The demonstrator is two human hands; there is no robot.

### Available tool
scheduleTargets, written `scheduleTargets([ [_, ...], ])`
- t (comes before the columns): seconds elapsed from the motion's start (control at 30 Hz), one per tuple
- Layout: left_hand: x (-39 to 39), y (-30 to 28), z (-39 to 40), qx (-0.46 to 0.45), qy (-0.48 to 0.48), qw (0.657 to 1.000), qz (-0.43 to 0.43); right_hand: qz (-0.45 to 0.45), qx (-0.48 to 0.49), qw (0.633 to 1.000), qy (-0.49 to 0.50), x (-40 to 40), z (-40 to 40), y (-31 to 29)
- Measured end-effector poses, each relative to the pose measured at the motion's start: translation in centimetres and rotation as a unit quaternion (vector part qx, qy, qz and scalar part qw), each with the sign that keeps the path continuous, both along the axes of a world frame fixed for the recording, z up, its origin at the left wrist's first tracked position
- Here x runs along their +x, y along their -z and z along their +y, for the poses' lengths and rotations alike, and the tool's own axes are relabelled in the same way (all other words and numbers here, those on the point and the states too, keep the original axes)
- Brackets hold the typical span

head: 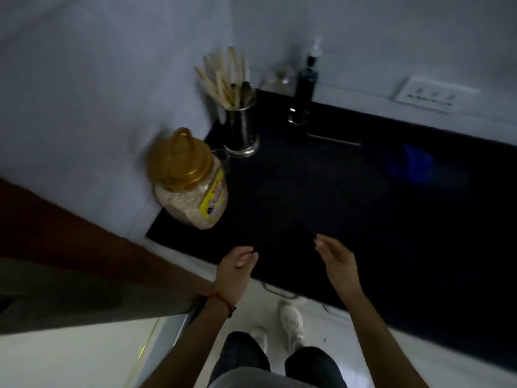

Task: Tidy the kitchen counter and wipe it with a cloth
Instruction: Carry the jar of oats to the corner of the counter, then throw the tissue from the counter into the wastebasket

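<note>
- While both hover over the near edge of the dark surface [321,191], the left hand [236,271] and right hand [335,264] hold nothing, fingers loosely curved and apart, palms facing each other
- A blue cloth [414,166] lies on the surface at far right, well apart from the hands
- At left, a gold-lidded jar [193,186] stands by the wall; a steel utensil holder [242,127] stands just beyond it; a dark pump bottle [305,88] stands farther back

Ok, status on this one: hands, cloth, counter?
Left hand and right hand empty, open. Blue cloth untouched on counter. Jar, utensil holder at left.
</note>
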State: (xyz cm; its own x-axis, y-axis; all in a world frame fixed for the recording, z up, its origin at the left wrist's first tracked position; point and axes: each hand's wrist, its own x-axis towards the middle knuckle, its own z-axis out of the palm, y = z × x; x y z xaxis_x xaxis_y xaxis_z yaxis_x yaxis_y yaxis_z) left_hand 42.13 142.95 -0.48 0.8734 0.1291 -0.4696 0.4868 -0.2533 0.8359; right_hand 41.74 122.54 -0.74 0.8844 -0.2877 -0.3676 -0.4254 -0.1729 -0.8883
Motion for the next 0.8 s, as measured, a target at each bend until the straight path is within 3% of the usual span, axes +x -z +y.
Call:
scheduleTargets([
  [0.17,-2.0,-0.1,-5.0,-0.001,0.18,0.984,0.01,-0.003,0.009,0.986,0.165,-10.3,-5.1,-0.1],
  [0.37,-5.7,0.8,-12.4,0.026,0.367,0.93,0.018,0.058,0.004,0.938,0.341,-23.8,-10.0,1.6],
  [0.63,-18.5,3.2,-25.5,0.096,0.568,0.816,0.051,0.127,0.075,0.84,0.522,-45.8,-13.9,5.9],
  [0.8,-30.5,4.9,-34.2,0.117,0.667,0.732,0.078,0.139,0.119,0.754,0.631,-58.7,-14.8,8.2],
])
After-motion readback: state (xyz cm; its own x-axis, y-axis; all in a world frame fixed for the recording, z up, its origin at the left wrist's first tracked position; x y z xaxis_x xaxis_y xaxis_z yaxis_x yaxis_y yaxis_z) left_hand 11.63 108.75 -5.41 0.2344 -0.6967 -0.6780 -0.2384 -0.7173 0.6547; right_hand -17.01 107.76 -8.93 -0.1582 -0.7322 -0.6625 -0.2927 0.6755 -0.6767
